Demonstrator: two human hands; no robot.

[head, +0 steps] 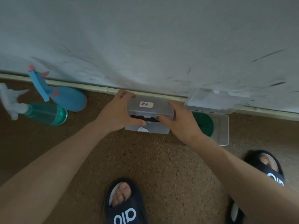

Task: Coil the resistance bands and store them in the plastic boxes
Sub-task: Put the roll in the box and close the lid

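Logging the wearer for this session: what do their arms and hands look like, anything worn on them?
Both forearms are bare, with no sleeves, gloves, watch or wristband in view. The left hand wears a thin plain ring on one of its fingers. The right hand shows no ring; its thumbnail carries dark polish.

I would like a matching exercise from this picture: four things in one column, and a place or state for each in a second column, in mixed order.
Things:
1. labelled box
2. green band
3. second box
4. blue spray bottle

Places or states:
a. lying on the floor at the far left, near the wall
b. lid open, leaning against the wall
c. held between both hands
d. coiled inside an open box

Pairs: 1-c, 2-d, 3-b, 4-a
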